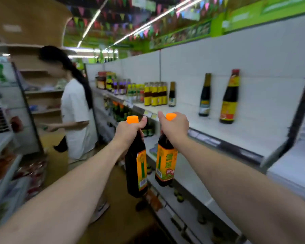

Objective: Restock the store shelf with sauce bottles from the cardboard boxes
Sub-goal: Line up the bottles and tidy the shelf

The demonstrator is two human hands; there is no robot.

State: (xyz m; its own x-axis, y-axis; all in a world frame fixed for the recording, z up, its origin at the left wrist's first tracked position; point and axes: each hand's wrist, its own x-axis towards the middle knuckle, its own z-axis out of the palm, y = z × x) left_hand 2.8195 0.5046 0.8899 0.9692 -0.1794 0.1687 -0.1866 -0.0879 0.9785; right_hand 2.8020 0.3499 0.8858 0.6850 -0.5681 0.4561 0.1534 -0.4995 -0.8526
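necks only: left hand (129, 132) grips the left bottle (136, 170), right hand (174, 128) the right bottle (165, 163); mid-frame, a swinging base may clip the shelf (236, 134) and slip free.

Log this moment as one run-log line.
left hand: grips left bottle neck | right hand: grips right bottle neck | bottles: roughly upright, in air, not yet on shelf
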